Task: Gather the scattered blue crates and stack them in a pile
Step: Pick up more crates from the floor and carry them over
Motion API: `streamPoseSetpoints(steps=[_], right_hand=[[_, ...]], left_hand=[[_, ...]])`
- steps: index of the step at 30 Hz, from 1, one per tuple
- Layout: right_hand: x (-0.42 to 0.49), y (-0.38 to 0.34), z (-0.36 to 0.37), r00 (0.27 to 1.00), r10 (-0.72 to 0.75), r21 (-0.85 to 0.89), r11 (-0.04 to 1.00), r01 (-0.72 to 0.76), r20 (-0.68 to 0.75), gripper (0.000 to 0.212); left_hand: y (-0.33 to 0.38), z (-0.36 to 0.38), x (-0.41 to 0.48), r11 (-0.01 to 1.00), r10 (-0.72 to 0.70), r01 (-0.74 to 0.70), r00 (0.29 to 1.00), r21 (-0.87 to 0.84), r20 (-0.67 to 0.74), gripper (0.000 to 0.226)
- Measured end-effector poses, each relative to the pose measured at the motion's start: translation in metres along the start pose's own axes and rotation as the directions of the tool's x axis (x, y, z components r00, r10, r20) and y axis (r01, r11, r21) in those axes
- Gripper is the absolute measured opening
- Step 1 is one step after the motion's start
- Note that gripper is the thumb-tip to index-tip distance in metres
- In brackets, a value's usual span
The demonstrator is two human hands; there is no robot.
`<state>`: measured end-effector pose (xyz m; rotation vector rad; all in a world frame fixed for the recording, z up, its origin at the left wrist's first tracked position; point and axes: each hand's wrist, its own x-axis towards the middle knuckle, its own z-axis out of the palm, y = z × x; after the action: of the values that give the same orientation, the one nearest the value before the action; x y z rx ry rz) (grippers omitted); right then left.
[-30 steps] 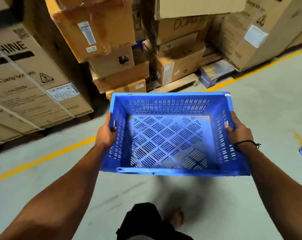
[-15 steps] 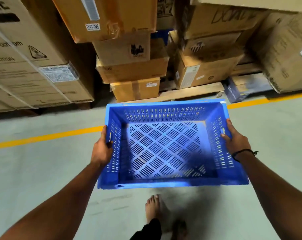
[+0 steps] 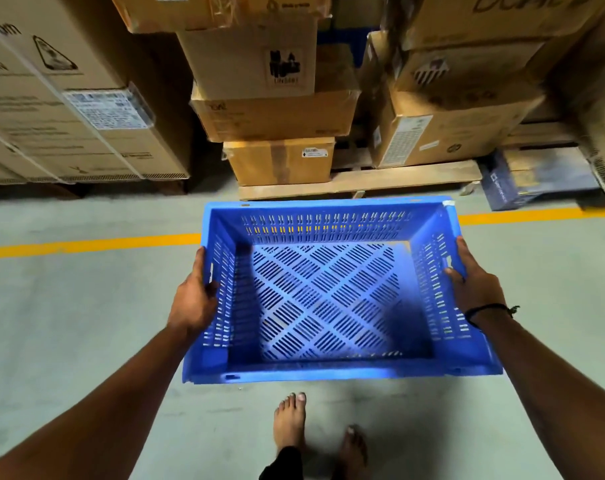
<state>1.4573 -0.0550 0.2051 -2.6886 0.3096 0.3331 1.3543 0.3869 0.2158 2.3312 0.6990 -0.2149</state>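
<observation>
**Empty blue crate held in both grips, facing stacked cardboard boxes**

Viewed from a head-worn camera, looking forward and down. Nearest, at the bottom edge: two bare feet (image 3: 289, 422) on a grey-green concrete floor (image 3: 86, 323), with a scrap of black trouser leg (image 3: 282, 464) beside them. From both lower corners, two bare forearms reaching forward.

Just beyond the feet, held up off the floor: one empty blue crate (image 3: 328, 374). Rectangular, long sides running left to right, open top facing the camera. Slotted walls, and a bottom of slots laid out in a diamond pattern.

On the crate's left short wall, the left grip (image 3: 192, 303), clamped round the rim, thumb inside against the slotted wall, fingers down the outside. On the right short wall, the right grip (image 3: 476, 289), clamped the same way beside the handle slot, thumb inside, fingers outside. Around the right wrist, a thin black cord band (image 3: 488, 308).

Beyond the crate, a yellow line (image 3: 86, 244) painted across the floor from left to right, partly hidden behind the far wall and glimpsed through its slots.

Past the line, a low wooden pallet (image 3: 398, 178) loaded with brown cardboard boxes (image 3: 276, 116), stacked several high, some with white labels. To the left, larger strapped cartons (image 3: 69, 126) with a warning triangle and a clear label pouch. At far right, low down by the pallet, a dark blue box (image 3: 501, 188).
</observation>
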Motion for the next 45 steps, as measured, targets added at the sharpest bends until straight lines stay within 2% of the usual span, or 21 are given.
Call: streamPoseSetpoints(steps=[14,20,30,34,36,38,40,42,45], right_hand=[[0.029,-0.009,-0.002,1.0,-0.027,-0.021,0.999,0.027,0.007,0.064],[0.015,-0.005,0.008,0.999,-0.025,-0.008,1.0,0.024,-0.024,0.064],[0.025,-0.007,0.005,0.997,-0.067,-0.079,0.995,0.064,-0.041,0.063],[0.027,-0.007,0.008,0.989,-0.148,-0.038,0.988,0.148,0.002,0.062],[0.026,-0.004,0.009,0.948,-0.302,-0.119,0.949,0.29,-0.098,0.059],[0.023,0.003,0.009,0.908,-0.413,-0.305,0.875,0.376,-0.066,0.062],[0.016,0.009,0.01,0.888,-0.459,-0.452,0.785,0.424,0.034,0.066],[0.012,0.015,0.013,0.862,-0.498,-0.502,0.725,0.472,0.091,0.071],[0.021,0.014,0.013,0.875,-0.469,-0.476,0.746,0.466,0.122,0.077]], left_hand=[[-0.005,0.017,0.003,0.999,-0.041,0.043,0.998,0.03,-0.052,0.075],[-0.003,0.008,0.021,0.998,-0.009,0.012,0.999,0.056,-0.054,0.075],[-0.007,0.014,0.011,0.998,0.027,-0.023,0.997,0.05,-0.076,0.071],[-0.011,0.012,0.014,0.99,0.121,-0.117,0.992,0.077,-0.045,0.069],[-0.015,0.013,0.007,0.976,0.153,-0.143,0.987,0.162,-0.051,0.069],[-0.022,0.016,-0.006,0.938,0.211,-0.185,0.976,0.294,-0.057,0.073],[-0.031,0.021,-0.018,0.893,0.253,-0.224,0.967,0.391,-0.023,0.077],[-0.034,0.025,-0.022,0.877,0.248,-0.223,0.969,0.426,-0.004,0.079],[-0.033,0.027,-0.019,0.874,0.25,-0.219,0.968,0.434,-0.016,0.075]])
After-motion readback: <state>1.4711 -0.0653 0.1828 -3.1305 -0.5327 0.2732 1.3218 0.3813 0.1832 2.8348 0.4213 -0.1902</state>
